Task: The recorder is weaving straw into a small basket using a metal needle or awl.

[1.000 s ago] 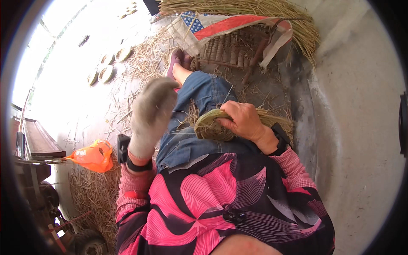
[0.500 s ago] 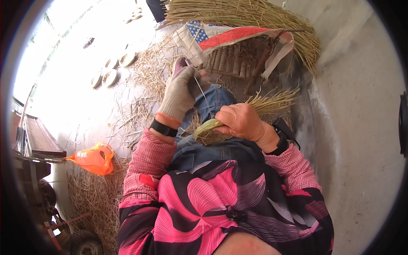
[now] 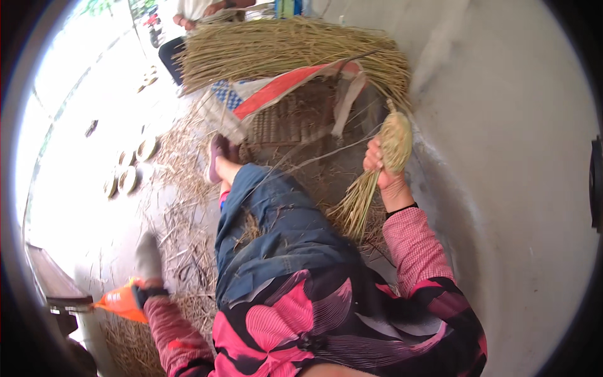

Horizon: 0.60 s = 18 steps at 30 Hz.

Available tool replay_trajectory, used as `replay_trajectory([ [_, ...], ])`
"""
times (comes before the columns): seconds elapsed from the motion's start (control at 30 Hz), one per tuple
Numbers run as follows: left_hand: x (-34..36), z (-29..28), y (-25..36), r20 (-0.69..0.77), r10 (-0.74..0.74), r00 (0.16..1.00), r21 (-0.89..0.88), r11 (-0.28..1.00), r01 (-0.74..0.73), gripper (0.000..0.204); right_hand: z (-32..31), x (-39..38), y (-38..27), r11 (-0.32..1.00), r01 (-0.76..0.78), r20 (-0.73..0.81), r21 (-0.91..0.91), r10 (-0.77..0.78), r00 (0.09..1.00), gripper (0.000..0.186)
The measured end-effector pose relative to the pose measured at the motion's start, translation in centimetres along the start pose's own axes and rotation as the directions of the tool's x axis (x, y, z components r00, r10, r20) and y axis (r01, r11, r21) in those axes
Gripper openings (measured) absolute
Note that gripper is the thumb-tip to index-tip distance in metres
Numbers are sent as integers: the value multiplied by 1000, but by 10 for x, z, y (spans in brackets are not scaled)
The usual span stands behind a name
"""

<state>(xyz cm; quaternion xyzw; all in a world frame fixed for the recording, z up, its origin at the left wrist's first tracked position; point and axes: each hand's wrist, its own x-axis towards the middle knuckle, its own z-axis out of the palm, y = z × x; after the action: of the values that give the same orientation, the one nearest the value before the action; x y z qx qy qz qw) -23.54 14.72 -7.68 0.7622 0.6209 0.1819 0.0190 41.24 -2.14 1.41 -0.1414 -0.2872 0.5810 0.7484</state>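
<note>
My right hand (image 3: 379, 157), bare, is raised on the right near the wall. Its fingers wrap round a straw bundle (image 3: 357, 200) whose loose stalks hang downward. At the top of the bundle is a pale, rounded, coiled straw head (image 3: 397, 141). A thin strand (image 3: 317, 162) stretches from near this hand leftward over my lap. My left hand (image 3: 149, 257), in a pale knitted glove, is low on the left, beside an orange plastic bag (image 3: 123, 303). Motion smears its fingers, so whether it holds anything is unclear.
A large pile of straw (image 3: 295, 53) lies ahead, behind a red, white and blue sheet (image 3: 282, 88) over a slatted frame (image 3: 282, 125). Another person's hand (image 3: 215, 7) shows beyond it. Several round woven pieces (image 3: 127, 179) lie at left. Loose straw (image 3: 182, 245) covers floor.
My hands have moved apart: the right lifted the straw bundle forward and right, turning it head-up. My left hand swung back down to the left. The view shifted, and another person came into sight.
</note>
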Motion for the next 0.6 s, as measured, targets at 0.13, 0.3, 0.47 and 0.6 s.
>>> replay_trajectory([
  [0.13,-115,-27,-219,80,-504,860,253,845,472,32,-44,1,-42,985,145,-159,94,-129,979,17],
  [0.3,-102,-51,-213,173,-586,792,465,757,458,39,-4,9,-32,1000,16,-37,-9,-16,999,19],
  [0.47,31,-54,132,131,-142,981,-837,515,187,43,69,28,18,986,-164,143,-19,165,976,35],
  [0.6,27,-89,308,201,428,881,-965,243,102,59,127,33,56,954,-298,235,-22,295,926,34],
])
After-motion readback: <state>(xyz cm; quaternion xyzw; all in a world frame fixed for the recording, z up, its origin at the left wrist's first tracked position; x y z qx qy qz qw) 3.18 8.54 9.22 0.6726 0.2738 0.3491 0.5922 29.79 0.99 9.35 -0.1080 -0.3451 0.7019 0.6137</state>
